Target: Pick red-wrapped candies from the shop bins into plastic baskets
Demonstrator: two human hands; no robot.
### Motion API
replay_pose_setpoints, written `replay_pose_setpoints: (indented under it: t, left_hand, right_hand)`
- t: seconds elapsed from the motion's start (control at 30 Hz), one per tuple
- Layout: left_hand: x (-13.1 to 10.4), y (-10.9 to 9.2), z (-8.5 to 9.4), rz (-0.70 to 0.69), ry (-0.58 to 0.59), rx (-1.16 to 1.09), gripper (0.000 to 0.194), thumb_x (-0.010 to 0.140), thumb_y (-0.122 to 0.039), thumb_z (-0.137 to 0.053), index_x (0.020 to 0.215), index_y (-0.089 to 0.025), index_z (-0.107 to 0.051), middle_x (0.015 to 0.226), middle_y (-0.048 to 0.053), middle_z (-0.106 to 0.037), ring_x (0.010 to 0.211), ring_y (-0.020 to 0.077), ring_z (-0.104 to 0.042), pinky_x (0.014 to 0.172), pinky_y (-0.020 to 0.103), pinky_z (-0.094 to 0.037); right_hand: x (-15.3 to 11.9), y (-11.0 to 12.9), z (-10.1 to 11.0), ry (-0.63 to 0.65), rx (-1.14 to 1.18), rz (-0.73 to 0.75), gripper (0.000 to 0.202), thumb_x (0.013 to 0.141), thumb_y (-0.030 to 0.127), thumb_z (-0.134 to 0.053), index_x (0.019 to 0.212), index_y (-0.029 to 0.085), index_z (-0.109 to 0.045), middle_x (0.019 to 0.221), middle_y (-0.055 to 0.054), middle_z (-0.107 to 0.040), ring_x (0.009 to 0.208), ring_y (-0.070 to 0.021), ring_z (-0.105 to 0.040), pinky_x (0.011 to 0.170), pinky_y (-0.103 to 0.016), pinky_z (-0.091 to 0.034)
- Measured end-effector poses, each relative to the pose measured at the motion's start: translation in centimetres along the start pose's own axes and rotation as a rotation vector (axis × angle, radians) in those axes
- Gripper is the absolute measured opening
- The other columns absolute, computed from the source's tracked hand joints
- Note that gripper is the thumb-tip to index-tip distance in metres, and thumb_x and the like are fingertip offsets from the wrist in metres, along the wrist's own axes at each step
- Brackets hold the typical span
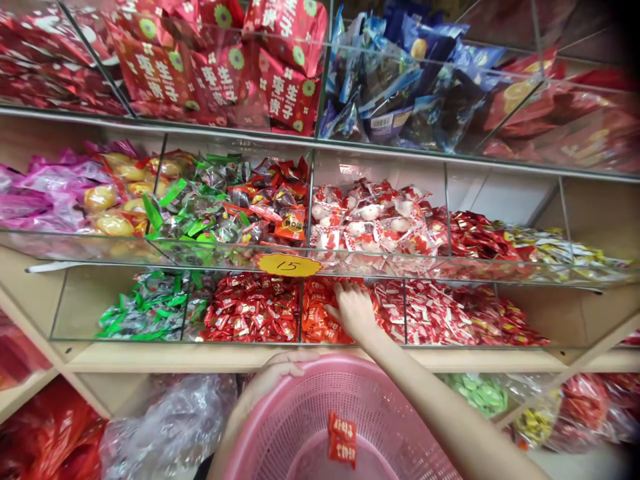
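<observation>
A pink plastic basket (pixel 255 427) with perforated walls stands at the bottom middle. My left hand (pixel 280 373) grips its rim on the upper left side. Inside the basket lie red wrapped candies (pixel 343 440), two of them visible, near the centre. My right hand (pixel 356 310) reaches over the basket into the low shelf compartment of orange-red wrapped candies (pixel 320 317). Its thumb is apart from the fingers, which rest at the candies; nothing shows between them. Fingertips are partly lost against the wrappers.
Clear dividers separate dark red candies (pixel 255 310) and red-white candies (pixel 435 313) on either side. A glass shelf lip with a yellow "15" tag (pixel 289 265) overhangs my right hand. A wooden shelf edge (pixel 190 358) runs behind the basket; plastic bags (pixel 170 420) lie lower left.
</observation>
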State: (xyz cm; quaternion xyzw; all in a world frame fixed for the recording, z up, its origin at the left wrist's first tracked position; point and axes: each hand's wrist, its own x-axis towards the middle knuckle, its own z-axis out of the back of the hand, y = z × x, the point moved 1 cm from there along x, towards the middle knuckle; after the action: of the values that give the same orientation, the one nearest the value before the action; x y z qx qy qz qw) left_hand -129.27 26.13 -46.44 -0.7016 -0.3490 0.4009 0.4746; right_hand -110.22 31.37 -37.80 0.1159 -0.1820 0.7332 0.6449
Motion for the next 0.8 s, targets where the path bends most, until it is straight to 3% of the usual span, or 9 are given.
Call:
replay_pose_setpoints:
  t: [0.2, 0.37, 0.47, 0.57, 0.63, 0.7, 0.8]
  left_hand:
    - [0.7, -0.1, 0.2, -0.019, 0.023, 0.030, 0.037, 0.060, -0.017, -0.060, 0.093, -0.025, -0.074, 0.104, -0.003, -0.070, 0.107, 0.0216, -0.057, 0.094, 0.027, -0.039]
    - [0.5, -0.3, 0.1, -0.019, 0.034, 0.035, 0.038, 0.058, -0.017, -0.060, 0.092, -0.026, -0.074, 0.108, -0.004, -0.069, 0.108, 0.0221, -0.057, 0.097, 0.028, -0.037]
    - [0.3, -0.6, -0.1, -0.006, 0.024, 0.065, 0.037, 0.057, -0.018, -0.061, 0.090, -0.026, -0.075, 0.105, -0.004, -0.070, 0.108, 0.0224, -0.056, 0.098, 0.029, -0.036]
    - [0.2, -0.9, -0.3, -0.047, 0.035, 0.089, 0.036, 0.059, -0.018, -0.059, 0.092, -0.025, -0.074, 0.106, -0.003, -0.070, 0.110, 0.0226, -0.055, 0.099, 0.030, -0.035]
    - [0.1, -0.9, -0.5, -0.062, 0.037, 0.108, 0.037, 0.061, -0.017, -0.058, 0.093, -0.024, -0.074, 0.108, -0.003, -0.070, 0.113, 0.0220, -0.053, 0.102, 0.031, -0.032]
    - [0.1, -1.0, -0.7, -0.090, 0.035, 0.150, 0.037, 0.060, -0.014, -0.058, 0.093, -0.022, -0.074, 0.108, -0.002, -0.070, 0.114, 0.0212, -0.052, 0.105, 0.030, -0.028]
    - [-0.2, -1.1, -1.1, -0.041, 0.051, 0.109, 0.040, 0.059, -0.015, -0.059, 0.097, -0.021, -0.072, 0.108, -0.002, -0.070, 0.113, 0.0199, -0.054, 0.105, 0.030, -0.029]
  right_hand:
    - [-0.4, -0.5, 0.2, -0.037, 0.038, 0.010, 0.019, 0.083, 0.026, -0.054, 0.096, 0.014, -0.059, 0.096, -0.011, -0.063, 0.093, -0.0256, -0.056, 0.075, -0.033, -0.039]
    - [-0.8, -1.4, 1.4, -0.095, 0.154, -0.006, 0.017, 0.085, 0.028, -0.050, 0.090, 0.016, -0.060, 0.092, -0.010, -0.064, 0.090, -0.0230, -0.056, 0.076, -0.031, -0.038]
    - [-1.7, -2.4, 2.8, -0.168, 0.315, 0.016, 0.017, 0.086, 0.028, -0.050, 0.090, 0.015, -0.060, 0.091, -0.009, -0.064, 0.089, -0.0220, -0.056, 0.077, -0.031, -0.040]
    - [-3.8, -3.2, 4.3, -0.221, 0.621, 0.083, 0.017, 0.085, 0.030, -0.053, 0.093, 0.016, -0.059, 0.090, -0.007, -0.064, 0.086, -0.0183, -0.057, 0.077, -0.029, -0.042]
    - [-5.9, -3.4, 4.7, -0.146, 0.864, 0.129, 0.021, 0.084, 0.034, -0.055, 0.097, 0.017, -0.058, 0.087, -0.004, -0.063, 0.078, -0.0151, -0.057, 0.071, -0.027, -0.044]
    - [-8.4, -3.1, 4.4, 0.038, 1.048, 0.163, 0.025, 0.083, 0.037, -0.056, 0.099, 0.018, -0.057, 0.082, -0.002, -0.062, 0.072, -0.0133, -0.056, 0.066, -0.026, -0.045]
    - [-11.9, -2.2, 2.6, 0.350, 1.088, 0.179, 0.024, 0.082, 0.036, -0.057, 0.097, 0.018, -0.059, 0.079, -0.001, -0.061, 0.070, -0.0130, -0.054, 0.065, -0.026, -0.045]
